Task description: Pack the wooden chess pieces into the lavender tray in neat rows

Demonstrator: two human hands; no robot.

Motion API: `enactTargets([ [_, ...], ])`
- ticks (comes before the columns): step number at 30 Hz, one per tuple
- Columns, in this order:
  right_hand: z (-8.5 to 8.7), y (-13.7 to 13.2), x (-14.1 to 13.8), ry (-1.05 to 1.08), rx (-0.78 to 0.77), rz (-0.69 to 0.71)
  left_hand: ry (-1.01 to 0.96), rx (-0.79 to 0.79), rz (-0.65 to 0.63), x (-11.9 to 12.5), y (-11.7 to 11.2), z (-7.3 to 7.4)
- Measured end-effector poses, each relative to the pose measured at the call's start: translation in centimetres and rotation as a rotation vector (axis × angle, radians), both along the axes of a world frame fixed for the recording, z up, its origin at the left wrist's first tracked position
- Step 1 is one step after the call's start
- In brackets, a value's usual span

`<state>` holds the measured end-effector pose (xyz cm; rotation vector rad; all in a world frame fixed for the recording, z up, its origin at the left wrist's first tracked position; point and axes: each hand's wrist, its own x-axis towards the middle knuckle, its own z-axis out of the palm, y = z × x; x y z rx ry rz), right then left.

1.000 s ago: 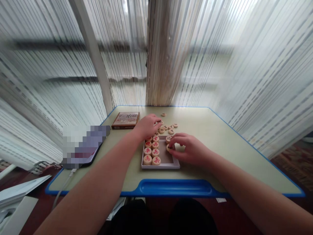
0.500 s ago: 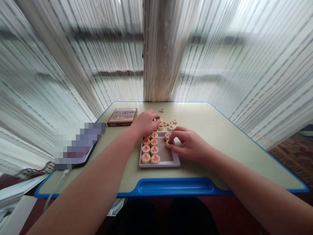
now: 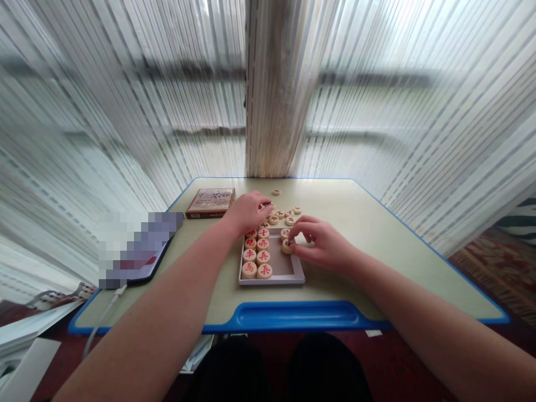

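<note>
My right hand (image 3: 320,241) pinches a round wooden Chinese chess piece (image 3: 287,246) between thumb and fingers, inside the shallow white box (image 3: 274,281). Just beyond it in the same column lies another dark-marked piece (image 3: 286,234). Two columns of red-marked pieces (image 3: 263,257) fill the box's left side; its brown floor shows between them and the right column. Past the box's far edge, my left hand (image 3: 250,212) has its fingers curled in around a chess piece (image 3: 269,205), partly hidden by them. Several loose dark-marked pieces (image 3: 290,220) lie beside that hand.
A brown-edged box lid with dark writing (image 3: 210,202) lies at the table's back left. One piece (image 3: 276,192) sits apart near the far edge. A pixelated tablet-like device (image 3: 146,251) with a white cable (image 3: 103,315) rests at left. A blue tray (image 3: 297,315) lines the table's front.
The view has shifted slightly. My right hand keeps its pinch on the piece in the right column, and my left hand stays among the loose pieces with little movement.
</note>
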<state>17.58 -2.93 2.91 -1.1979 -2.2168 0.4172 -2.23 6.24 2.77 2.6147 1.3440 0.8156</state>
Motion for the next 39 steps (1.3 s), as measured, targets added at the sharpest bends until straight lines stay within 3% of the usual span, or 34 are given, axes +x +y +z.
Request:
enactTargets([
  [6, 0.0, 0.1, 0.0, -0.013, 0.004, 0.076, 0.021, 0.004, -0.001, 0.0, 0.0, 0.0],
  [26, 0.3, 0.1, 0.3, 0.014, -0.013, 0.098, 0.006, -0.018, 0.014, -0.2, -0.4, 0.3],
  [29, 0.3, 0.3, 0.5, 0.102, 0.046, 0.018, -0.041, -0.044, 0.008, 0.0, -0.6, 0.5],
  [32, 0.0, 0.8, 0.7, 0.227, 0.143, -0.144, -0.211, -0.156, -0.023, 0.3, -1.3, 1.0],
  [34, -0.2, 1.2, 0.7, 0.276, 0.175, -0.208, -0.366, -0.311, -0.094, 0.6, -1.8, 1.5],
  [39, -0.5, 1.4, 0.6, 0.26, 0.171, -0.176, -0.61, -0.536, -0.234, 0.8, -2.7, 2.3],
])
